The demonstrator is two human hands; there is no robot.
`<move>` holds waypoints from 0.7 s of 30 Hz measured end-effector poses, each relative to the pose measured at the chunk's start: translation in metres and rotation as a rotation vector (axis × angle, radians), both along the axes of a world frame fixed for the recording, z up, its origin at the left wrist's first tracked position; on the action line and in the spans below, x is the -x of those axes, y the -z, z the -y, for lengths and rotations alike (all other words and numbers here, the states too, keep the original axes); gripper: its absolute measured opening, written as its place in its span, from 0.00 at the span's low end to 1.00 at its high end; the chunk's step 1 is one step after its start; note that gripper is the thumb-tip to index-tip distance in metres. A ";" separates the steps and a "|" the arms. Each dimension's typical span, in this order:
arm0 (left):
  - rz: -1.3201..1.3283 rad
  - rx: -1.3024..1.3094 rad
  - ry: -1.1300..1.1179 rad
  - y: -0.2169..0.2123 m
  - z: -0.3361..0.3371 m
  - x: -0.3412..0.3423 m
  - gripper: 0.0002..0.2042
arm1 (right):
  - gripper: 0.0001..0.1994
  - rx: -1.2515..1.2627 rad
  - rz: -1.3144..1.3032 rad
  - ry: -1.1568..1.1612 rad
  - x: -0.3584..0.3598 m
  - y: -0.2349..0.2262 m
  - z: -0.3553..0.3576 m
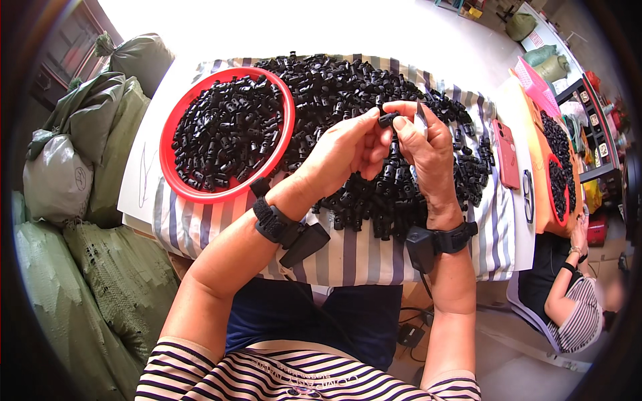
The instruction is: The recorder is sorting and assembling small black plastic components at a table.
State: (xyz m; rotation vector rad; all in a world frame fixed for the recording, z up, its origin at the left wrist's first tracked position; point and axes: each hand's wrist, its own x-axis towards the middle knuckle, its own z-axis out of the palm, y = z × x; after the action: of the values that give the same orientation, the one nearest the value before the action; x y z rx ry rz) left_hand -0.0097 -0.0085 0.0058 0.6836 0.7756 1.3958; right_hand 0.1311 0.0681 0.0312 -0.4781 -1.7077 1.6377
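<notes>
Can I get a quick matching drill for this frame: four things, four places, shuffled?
Things:
1. red round tray
2. small black plastic part
3. red phone
4. green sacks

Places:
A. pinched between both hands
B. on the floor at the person's left
C. on the cloth's left end, full of black parts
D. right of the loose pile

Pairs: 1-C, 2-A, 3-D, 4-B

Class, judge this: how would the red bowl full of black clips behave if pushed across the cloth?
The red bowl probably slides rather than tips, being wide and shallow. Heaped clips likely make it weighty, and some may spill over the low rim.
</notes>
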 end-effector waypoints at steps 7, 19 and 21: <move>-0.004 -0.048 0.037 0.000 0.000 -0.001 0.18 | 0.10 -0.002 0.016 0.037 0.000 0.000 0.001; -0.022 -0.064 0.024 0.000 0.000 -0.003 0.18 | 0.09 -0.155 0.118 0.191 0.001 0.000 0.003; -0.008 -0.051 0.029 0.001 0.000 -0.003 0.19 | 0.09 -0.169 0.113 0.179 0.002 0.002 0.002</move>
State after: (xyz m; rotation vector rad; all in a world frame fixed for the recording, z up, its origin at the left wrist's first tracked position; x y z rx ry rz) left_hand -0.0070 -0.0089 0.0053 0.7375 0.7352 1.3909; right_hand 0.1296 0.0659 0.0290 -0.6313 -1.8124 1.3492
